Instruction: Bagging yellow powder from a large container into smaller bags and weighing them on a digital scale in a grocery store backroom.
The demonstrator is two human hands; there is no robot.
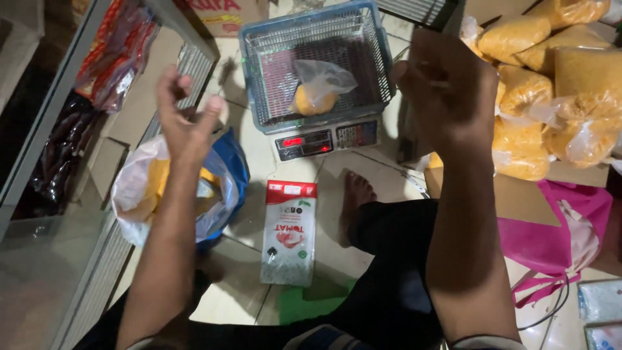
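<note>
I sit on the floor with both arms raised. My left hand (184, 113) is up above an open plastic sack (139, 188) of yellow contents, fingers loosely spread, holding nothing I can see. My right hand (447, 87) is curled into a fist just right of a blue wire basket (259, 71) that stands on a digital scale (324, 139) with a lit red display. A small clear bag of yellow powder (314, 94) lies in the basket. Whether the fist holds anything is hidden.
A red-and-white packet (289, 233) lies flat on the tiled floor beside my bare foot (355, 198). Several filled bags of yellow powder (551, 84) pile up at the right on cardboard. A pink bag (564, 227) lies lower right. A metal shelf (71, 129) with packets stands left.
</note>
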